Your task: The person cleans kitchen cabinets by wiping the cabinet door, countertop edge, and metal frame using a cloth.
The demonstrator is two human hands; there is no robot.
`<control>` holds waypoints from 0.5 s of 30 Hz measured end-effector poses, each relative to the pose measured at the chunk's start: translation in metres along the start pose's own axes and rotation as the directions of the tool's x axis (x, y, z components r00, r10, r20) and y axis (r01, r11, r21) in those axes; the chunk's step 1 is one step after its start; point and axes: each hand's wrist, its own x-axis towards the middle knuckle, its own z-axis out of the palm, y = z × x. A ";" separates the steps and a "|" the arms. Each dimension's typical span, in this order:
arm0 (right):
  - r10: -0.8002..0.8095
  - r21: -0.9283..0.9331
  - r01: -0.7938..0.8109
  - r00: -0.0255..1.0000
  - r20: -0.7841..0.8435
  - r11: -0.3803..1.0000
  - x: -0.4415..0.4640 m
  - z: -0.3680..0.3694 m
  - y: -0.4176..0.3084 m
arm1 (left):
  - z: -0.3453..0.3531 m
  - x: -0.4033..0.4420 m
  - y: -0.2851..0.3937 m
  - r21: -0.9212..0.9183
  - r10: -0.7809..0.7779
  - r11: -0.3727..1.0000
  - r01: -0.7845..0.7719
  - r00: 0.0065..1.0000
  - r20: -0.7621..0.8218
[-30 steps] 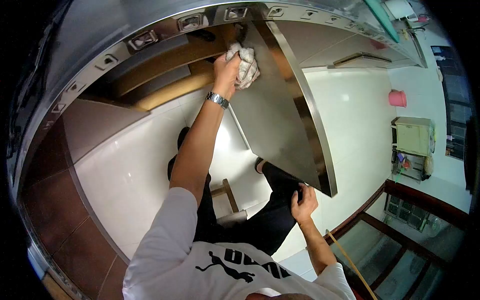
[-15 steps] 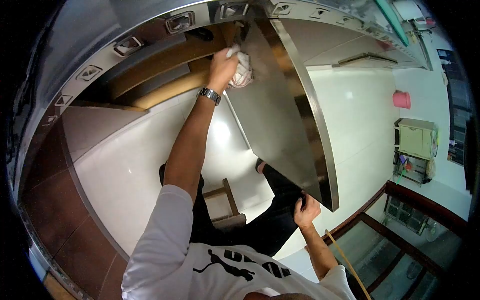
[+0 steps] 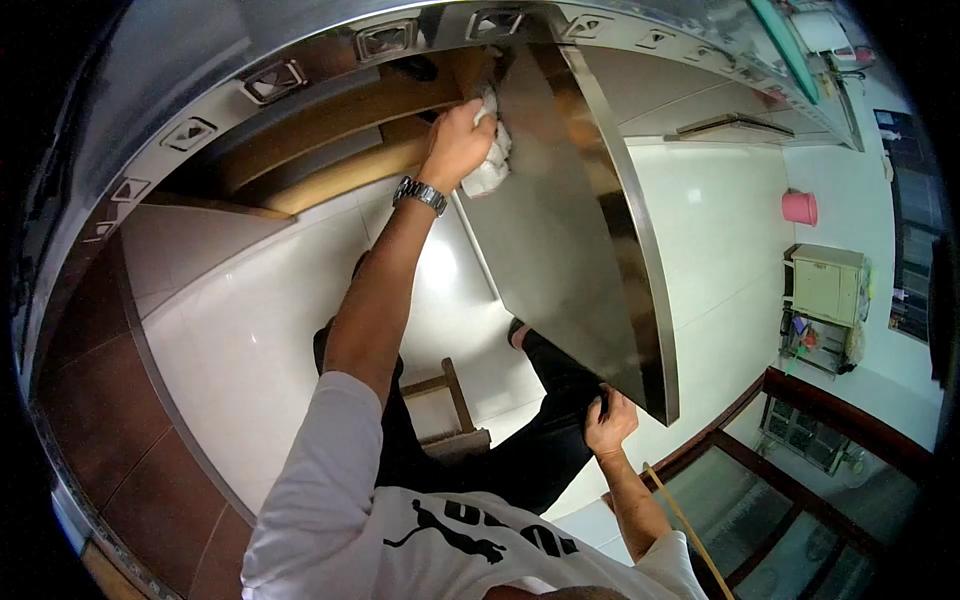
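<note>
A crumpled white cloth (image 3: 490, 172) is bunched in my left hand (image 3: 462, 140), which wears a metal-banded watch. The cloth lies against the inner face of an open metal cabinet door (image 3: 560, 230), close to its hinge side. My right hand (image 3: 611, 420) grips the near lower edge of that door, with its fingertips partly hidden behind the edge. Left of the door, the open cabinet (image 3: 340, 145) shows wooden boards inside.
A small wooden stool (image 3: 455, 400) stands between my legs on the white tiled floor (image 3: 250, 330). Farther right are a pink bucket (image 3: 799, 208), a pale green cabinet (image 3: 828, 282) and a dark-framed glass door (image 3: 760, 490). A metal counter edge (image 3: 330, 55) curves overhead.
My left hand and the cloth have moved slightly right and down across the door's inner face. My right hand keeps its hold on the door edge.
</note>
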 end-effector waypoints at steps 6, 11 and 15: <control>-0.021 -0.034 0.020 0.999 -0.026 0.999 -0.002 0.005 0.005 | 0.012 0.015 -0.012 -0.492 -0.244 0.839 0.232 0.969 0.041; -0.053 -0.015 0.052 0.998 -0.046 0.999 -0.002 0.004 0.005 | 0.017 0.014 -0.024 -0.461 -0.285 0.840 0.284 0.956 0.070; -0.052 0.012 0.053 0.996 -0.066 0.999 -0.002 0.008 0.007 | 0.019 0.010 -0.024 -0.614 -0.319 0.708 0.349 0.934 0.162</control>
